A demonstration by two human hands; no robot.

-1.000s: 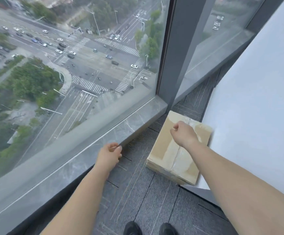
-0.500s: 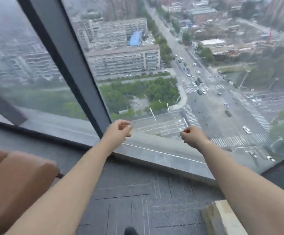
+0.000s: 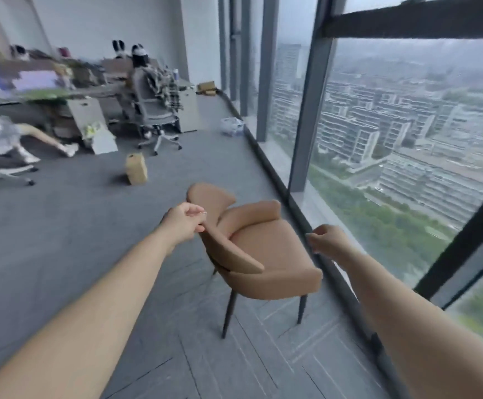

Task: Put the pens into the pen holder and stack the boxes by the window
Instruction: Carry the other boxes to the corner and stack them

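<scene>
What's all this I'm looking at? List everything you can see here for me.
Cardboard box: one, tan, on the carpet mid-room.
Far boxes: count unclear, brown, floor by the far window.
Armchair: one, tan, dark legs, beside the window.
Grey office chair: one, at the desk.
White-based office chair: one, far left, someone seated.
Bag: one, whitish, by the window ledge.
Desk: one, cluttered, blurred, left rear.
Carpet: grey, throughout.
Window: floor-to-ceiling, dark frames, right.
Left hand: loosely curled, empty, before the armchair.
Right hand: loosely curled, empty, near the window.
</scene>
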